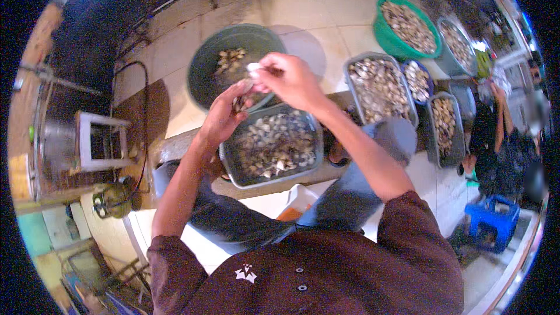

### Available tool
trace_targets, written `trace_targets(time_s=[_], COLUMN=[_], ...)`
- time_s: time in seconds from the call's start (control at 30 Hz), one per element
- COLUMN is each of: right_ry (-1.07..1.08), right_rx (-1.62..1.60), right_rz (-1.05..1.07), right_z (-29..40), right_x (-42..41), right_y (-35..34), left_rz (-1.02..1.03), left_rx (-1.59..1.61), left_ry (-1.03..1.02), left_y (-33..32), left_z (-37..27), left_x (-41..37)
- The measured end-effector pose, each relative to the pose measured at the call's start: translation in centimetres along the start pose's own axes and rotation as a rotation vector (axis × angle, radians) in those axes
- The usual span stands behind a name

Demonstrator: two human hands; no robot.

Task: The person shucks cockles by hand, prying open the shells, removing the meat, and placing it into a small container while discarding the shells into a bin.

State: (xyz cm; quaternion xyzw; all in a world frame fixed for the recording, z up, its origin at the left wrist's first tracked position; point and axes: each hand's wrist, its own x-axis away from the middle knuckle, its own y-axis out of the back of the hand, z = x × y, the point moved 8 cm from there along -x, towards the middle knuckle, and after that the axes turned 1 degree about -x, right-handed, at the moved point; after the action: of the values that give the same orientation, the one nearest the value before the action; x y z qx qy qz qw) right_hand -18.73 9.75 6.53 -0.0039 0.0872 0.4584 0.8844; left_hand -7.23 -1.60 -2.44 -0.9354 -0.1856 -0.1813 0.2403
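My left hand [225, 111] is raised over the rim of a large dark green tub [204, 74], with shellfish in its fingers and palm. Close beside it, my right hand [288, 78] pinches a small whitish piece [253, 68], perhaps a shell; blur hides its exact kind. Inside the green tub lies a small heap of shellfish [232, 59]. Nearer to me, between my feet, a grey rectangular basin [321, 140] holds many shellfish [280, 140] in what looks like water.
To the right stand a grey basin [350, 83], a bright green tub [380, 37] and a small blue bowl [431, 76], all with shellfish. A co-worker's forearm [499, 109] shows at the far right, near a blue plastic stool [494, 223]. A gas cylinder [114, 201] stands left.
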Motion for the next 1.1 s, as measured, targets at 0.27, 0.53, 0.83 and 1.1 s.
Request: trace_targets(time_s=[0.27,0.53,0.83,1.1], right_ry=[-0.030,-0.007,-0.014,0.016], right_rx=[-0.081,-0.041,-0.035,-0.042], right_rz=[0.025,0.046,0.040,-0.005], right_z=[0.3,1.1,1.3,1.4], right_x=[-0.5,-0.2,0.3,0.3], right_y=[-2.4,-3.7,-4.1,-3.6], left_rz=[0.122,0.162,0.218,0.184], left_rx=[0.197,0.253,0.166,0.130], left_ry=[-0.330,-0.245,-0.302,-0.316], left_y=[0.3,0.6,-1.0,-1.5], left_z=[-6.4,-5.4,-5.0,-4.9], left_x=[2.3,2.8,2.6,2.6])
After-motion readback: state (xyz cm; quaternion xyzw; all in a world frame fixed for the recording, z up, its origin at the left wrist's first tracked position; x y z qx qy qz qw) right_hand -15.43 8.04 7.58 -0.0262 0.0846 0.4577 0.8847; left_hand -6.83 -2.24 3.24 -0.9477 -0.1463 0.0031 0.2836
